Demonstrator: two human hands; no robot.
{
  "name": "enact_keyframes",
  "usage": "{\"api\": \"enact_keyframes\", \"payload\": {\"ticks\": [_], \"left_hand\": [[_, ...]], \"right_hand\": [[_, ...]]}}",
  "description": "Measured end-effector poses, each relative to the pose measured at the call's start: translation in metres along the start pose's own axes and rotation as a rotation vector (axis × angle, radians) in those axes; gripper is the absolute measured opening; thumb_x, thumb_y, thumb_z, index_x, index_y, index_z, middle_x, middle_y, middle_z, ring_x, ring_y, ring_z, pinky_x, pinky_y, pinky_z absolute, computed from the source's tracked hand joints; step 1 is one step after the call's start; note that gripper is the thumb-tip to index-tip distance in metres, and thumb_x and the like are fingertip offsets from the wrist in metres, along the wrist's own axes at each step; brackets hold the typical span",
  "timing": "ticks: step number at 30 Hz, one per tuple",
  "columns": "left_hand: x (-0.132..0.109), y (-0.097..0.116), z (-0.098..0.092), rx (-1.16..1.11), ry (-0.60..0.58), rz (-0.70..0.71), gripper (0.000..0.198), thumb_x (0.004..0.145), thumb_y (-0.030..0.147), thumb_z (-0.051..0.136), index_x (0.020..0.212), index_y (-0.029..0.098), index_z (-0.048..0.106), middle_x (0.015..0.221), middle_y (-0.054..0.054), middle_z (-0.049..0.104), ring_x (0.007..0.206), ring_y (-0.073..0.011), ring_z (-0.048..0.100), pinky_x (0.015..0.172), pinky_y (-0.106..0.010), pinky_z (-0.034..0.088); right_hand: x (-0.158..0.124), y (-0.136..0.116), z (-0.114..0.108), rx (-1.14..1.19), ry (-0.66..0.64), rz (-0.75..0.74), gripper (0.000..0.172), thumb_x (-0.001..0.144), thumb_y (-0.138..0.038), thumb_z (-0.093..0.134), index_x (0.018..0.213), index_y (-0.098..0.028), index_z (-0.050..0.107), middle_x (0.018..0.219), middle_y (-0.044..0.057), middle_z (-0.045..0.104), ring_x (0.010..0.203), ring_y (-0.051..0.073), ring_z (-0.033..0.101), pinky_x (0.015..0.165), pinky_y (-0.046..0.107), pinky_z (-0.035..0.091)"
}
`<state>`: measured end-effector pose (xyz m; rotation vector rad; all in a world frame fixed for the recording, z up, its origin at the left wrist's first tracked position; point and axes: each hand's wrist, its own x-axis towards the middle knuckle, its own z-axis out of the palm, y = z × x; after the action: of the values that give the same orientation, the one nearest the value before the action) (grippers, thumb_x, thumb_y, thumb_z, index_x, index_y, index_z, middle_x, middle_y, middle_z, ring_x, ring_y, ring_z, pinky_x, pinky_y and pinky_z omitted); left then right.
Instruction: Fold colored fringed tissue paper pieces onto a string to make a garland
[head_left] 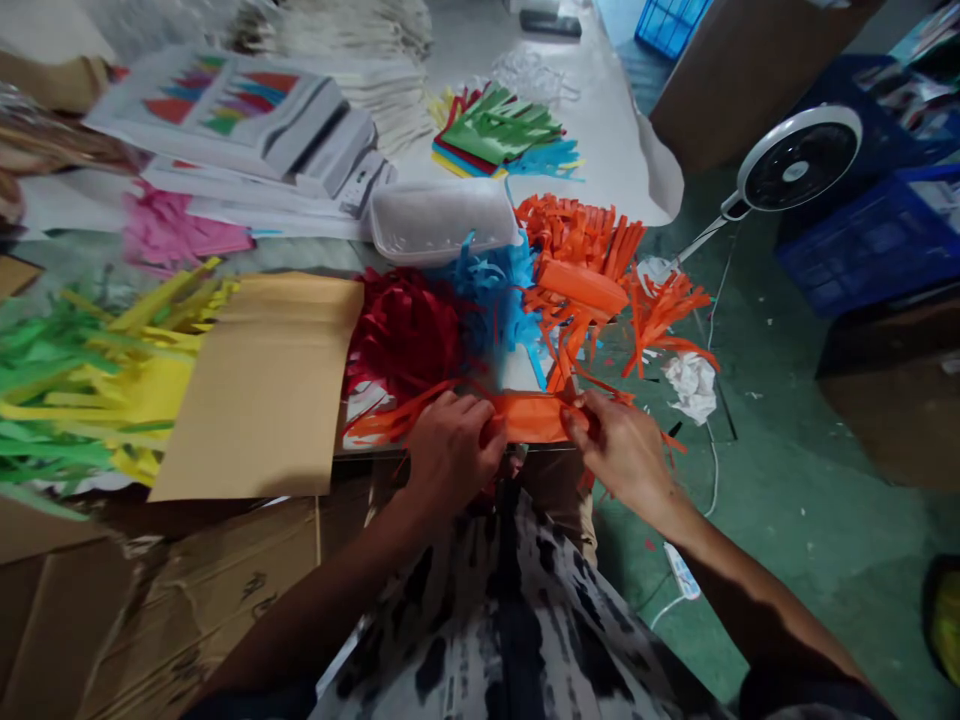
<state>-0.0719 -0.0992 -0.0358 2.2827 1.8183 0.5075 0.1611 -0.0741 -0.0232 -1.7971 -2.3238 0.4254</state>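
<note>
A folded strip of orange fringed paper (534, 417) lies at the near edge of the table, gripped at both ends. My left hand (452, 448) is closed on its left end, fingers curled over it. My right hand (624, 450) pinches its right end. Just behind it lie heaps of cut tissue fringe: red (405, 335), blue (491, 285) and orange (592, 265), with a rolled orange piece on top.
A brown envelope (262, 385) lies left of the red heap, beside yellow and green fringe (82, 380). A white foam tray (439, 220), printed packs and more coloured fringe sit farther back. Cardboard boxes are at lower left; a fan (795, 160) and blue crates stand on the green floor.
</note>
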Motion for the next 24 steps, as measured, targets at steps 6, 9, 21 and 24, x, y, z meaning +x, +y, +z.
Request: {"api": "enact_keyframes", "payload": {"ticks": [6, 9, 21, 24], "left_hand": [[0.008, 0.000, -0.001, 0.060, -0.010, 0.005, 0.023, 0.097, 0.027, 0.064, 0.074, 0.021, 0.062, 0.078, -0.006, 0.067, 0.082, -0.0250, 0.058, 0.070, -0.038, 0.040], [0.008, 0.001, 0.001, 0.096, -0.010, 0.003, 0.022, 0.097, 0.028, 0.063, 0.077, 0.021, 0.062, 0.080, -0.006, 0.066, 0.082, -0.0255, 0.059, 0.070, -0.038, 0.040], [0.015, -0.011, 0.001, 0.035, -0.105, 0.595, 0.036, 0.106, 0.014, 0.049, 0.133, 0.032, 0.065, 0.130, 0.000, 0.073, 0.131, -0.0218, 0.059, 0.126, -0.052, 0.028], [0.016, -0.012, -0.003, -0.009, -0.118, 0.613, 0.040, 0.104, 0.013, 0.055, 0.138, 0.033, 0.065, 0.126, -0.002, 0.073, 0.127, -0.0225, 0.063, 0.129, -0.062, 0.024]], "right_hand": [[0.004, 0.000, 0.002, -0.052, 0.007, 0.029, 0.027, 0.102, -0.042, 0.050, 0.096, -0.022, 0.066, 0.073, 0.004, 0.072, 0.066, 0.023, 0.065, 0.061, 0.032, 0.031], [0.004, -0.001, 0.003, -0.084, 0.006, 0.030, 0.028, 0.102, -0.043, 0.049, 0.098, -0.022, 0.067, 0.073, 0.005, 0.072, 0.066, 0.023, 0.065, 0.059, 0.032, 0.030], [-0.002, 0.038, -0.025, -0.021, 0.019, 0.144, 0.022, 0.096, -0.040, 0.060, 0.105, -0.024, 0.070, 0.087, 0.006, 0.077, 0.068, 0.022, 0.066, 0.057, 0.031, 0.036], [-0.015, 0.066, -0.048, 0.079, 0.187, 0.171, 0.023, 0.090, -0.030, 0.060, 0.109, -0.023, 0.072, 0.098, 0.007, 0.078, 0.069, 0.021, 0.067, 0.065, 0.034, 0.048]]}}
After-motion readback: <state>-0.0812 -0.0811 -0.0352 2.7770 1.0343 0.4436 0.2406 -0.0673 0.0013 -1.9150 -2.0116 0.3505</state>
